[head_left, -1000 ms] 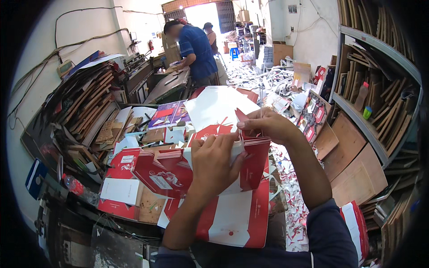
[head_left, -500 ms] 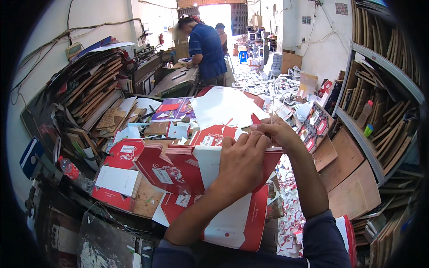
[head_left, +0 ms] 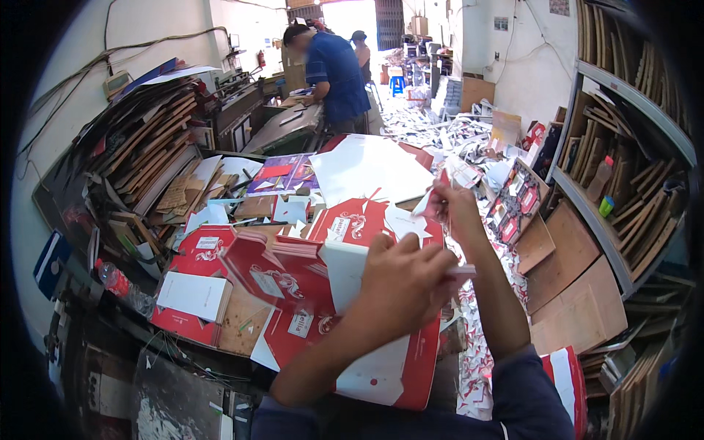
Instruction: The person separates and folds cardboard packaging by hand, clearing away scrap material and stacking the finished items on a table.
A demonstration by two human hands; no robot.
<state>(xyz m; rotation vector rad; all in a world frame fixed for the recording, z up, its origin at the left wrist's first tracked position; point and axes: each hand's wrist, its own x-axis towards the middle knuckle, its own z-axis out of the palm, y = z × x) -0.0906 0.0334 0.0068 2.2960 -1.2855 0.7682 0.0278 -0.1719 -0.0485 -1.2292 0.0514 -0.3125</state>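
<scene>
An upright stack of red and white die-cut card sheets [head_left: 275, 275] stands over the bench, its cut edges notched along the top. My left hand [head_left: 400, 282] is closed around the right-hand part of this stack. Farther off and to the right, my right hand [head_left: 453, 209] pinches a small red and white card scrap [head_left: 424, 205], apart from the stack. Under my left forearm lie more printed red and white sheets [head_left: 374, 370]. Behind the stack is another red printed sheet [head_left: 363, 216], with white offcuts on it.
Large white sheets [head_left: 370, 169] cover the bench's far side. A white-topped pile of card [head_left: 192, 295] and a plastic bottle [head_left: 114, 279] are at left. Red and white offcuts [head_left: 480, 352] litter the floor at right, below shelves of boards [head_left: 623, 198]. A person in blue [head_left: 337, 77] leans over a far table.
My right hand has pulled up and away from the stack, with a card scrap in its fingers. My left hand has shifted slightly right and down, still on the stack.
</scene>
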